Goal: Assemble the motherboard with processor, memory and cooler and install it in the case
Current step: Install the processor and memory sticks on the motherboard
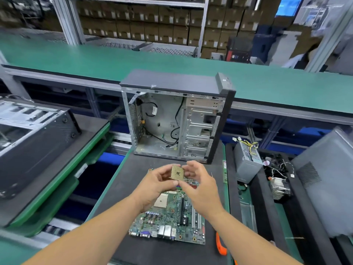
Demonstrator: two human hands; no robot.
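Processor [177, 172] pin-side toward camera, tilted | both hands pinch its edges: left [155, 185], right [198, 185] | above motherboard [172, 217]

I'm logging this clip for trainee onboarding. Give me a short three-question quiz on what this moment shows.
1. True or false: the processor is already seated in the socket on the motherboard.
2. Which hands hold the processor? A) only the left hand B) only the right hand C) both
3. Fill in: the open case stands ____ the motherboard, as the head camera sees it.

Key:
1. False. The processor is held in the fingers above the board, and the socket lies bare.
2. C. The fingers of both hands pinch its edges.
3. Beyond (behind). The case stands upright on the dark mat, with its open side toward the person.
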